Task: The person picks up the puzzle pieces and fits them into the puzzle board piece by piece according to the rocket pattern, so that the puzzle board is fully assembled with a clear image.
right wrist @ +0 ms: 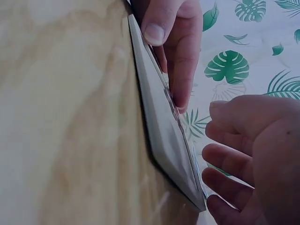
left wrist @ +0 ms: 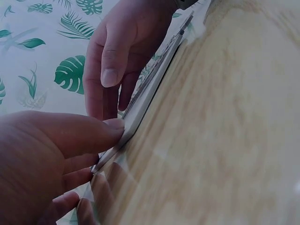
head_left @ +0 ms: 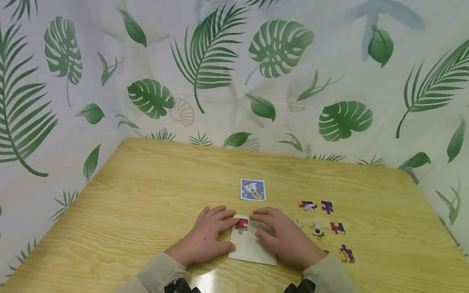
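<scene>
A pale square puzzle board (head_left: 250, 246) lies on the table between both hands. In its upper left corner sits a red puzzle piece (head_left: 241, 225). My left hand (head_left: 210, 236) rests at the board's left side, with the thumb touching its edge and the index fingertip at the red piece. Over the board's right part is my right hand (head_left: 283, 236), its fingers loosely extended near the top edge. The right wrist view shows the right hand (right wrist: 253, 150) with nothing between thumb and fingers. The right hand and sleeve partly hide some pieces.
A small picture card (head_left: 253, 190) with a white rocket-like figure lies beyond the board. Several loose puzzle pieces, among them a purple piece (head_left: 327, 206) and a purple-and-orange piece (head_left: 346, 254), are scattered on the wooden table (head_left: 139, 195) to the right. A leaf-patterned curtain (head_left: 221, 68) stands behind.
</scene>
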A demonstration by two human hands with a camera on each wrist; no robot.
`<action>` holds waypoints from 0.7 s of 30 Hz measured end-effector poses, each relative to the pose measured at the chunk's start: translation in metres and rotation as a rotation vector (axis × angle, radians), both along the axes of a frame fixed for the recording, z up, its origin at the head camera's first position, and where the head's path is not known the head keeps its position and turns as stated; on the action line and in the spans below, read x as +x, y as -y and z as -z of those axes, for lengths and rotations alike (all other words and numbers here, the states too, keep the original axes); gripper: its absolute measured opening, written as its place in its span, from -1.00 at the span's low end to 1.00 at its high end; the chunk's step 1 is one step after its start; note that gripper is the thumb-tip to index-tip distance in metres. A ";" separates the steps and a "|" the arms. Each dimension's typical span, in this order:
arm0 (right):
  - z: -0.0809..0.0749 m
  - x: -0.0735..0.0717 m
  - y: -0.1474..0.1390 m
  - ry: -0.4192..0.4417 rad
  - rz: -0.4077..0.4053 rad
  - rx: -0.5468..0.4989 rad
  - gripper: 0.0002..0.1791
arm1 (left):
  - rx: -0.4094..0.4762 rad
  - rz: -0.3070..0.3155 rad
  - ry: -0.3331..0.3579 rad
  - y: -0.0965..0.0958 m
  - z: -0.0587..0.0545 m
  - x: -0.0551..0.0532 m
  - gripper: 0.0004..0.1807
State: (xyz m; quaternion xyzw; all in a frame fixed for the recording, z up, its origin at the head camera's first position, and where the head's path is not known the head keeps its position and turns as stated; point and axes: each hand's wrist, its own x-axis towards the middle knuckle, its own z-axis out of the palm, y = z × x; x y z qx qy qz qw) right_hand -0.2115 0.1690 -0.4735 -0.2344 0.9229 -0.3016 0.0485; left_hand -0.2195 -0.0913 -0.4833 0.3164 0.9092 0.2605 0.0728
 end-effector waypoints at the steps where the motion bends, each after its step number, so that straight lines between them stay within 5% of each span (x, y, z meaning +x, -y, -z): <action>1: -0.001 0.000 -0.001 -0.002 0.005 -0.006 -0.57 | 0.000 -0.001 -0.001 0.000 0.000 0.000 -0.27; 21: -0.010 -0.024 -0.092 -0.091 0.201 0.004 -0.59 | 0.025 -0.014 0.013 0.000 0.001 0.001 -0.29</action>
